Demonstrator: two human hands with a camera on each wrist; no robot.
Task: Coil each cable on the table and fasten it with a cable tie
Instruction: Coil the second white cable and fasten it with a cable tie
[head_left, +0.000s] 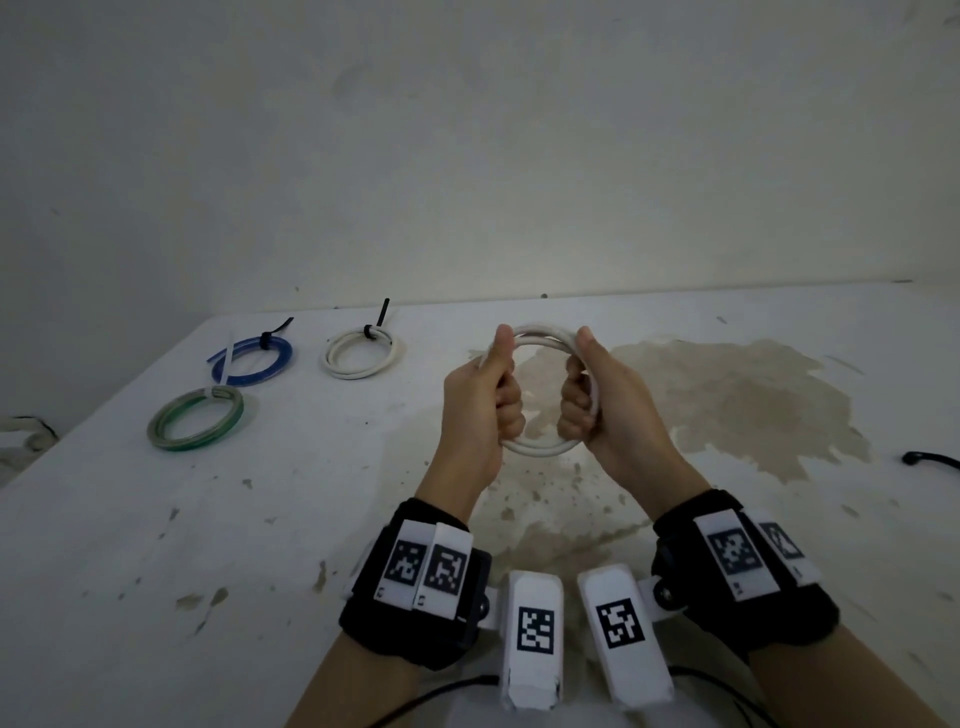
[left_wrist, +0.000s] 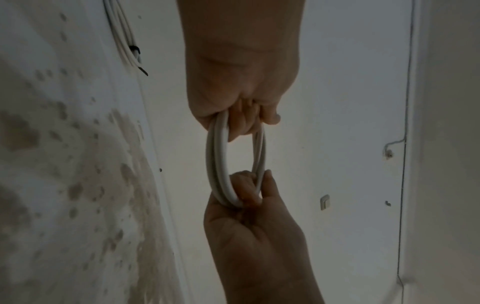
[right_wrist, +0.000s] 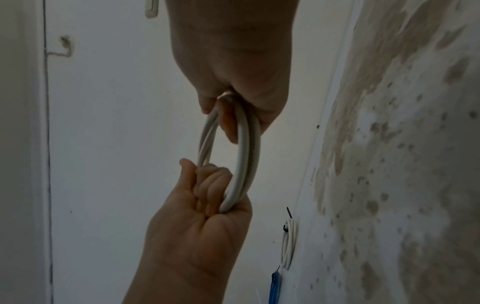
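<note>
The white cable coil is held upright in the air above the middle of the table, a ring of several turns with no tie on it that I can see. The left hand has its grip wrapped round the ring at 9 o'clock, fingers curled through the hole and thumb laid along the top; the right hand grips it the same way at 3 o'clock. Both wrist views show the fingers fully closed on the bundled turns.

The likely trouble is spring-back: the cable looks stiff, and if either grip loosens to reach for a tie, the turns could fan apart or the loose end slip out, undoing the coil. No loose tie is plainly in view near the hands; a dark object at 3 o'clock near the table edge may be one, but I cannot tell. A one-handed reach that far would strain the hold.

At 10 o'clock lie three finished coils: a tied white coil, a blue coil and a green coil. They sit well apart from the hands, so they should not be disturbed.
</note>
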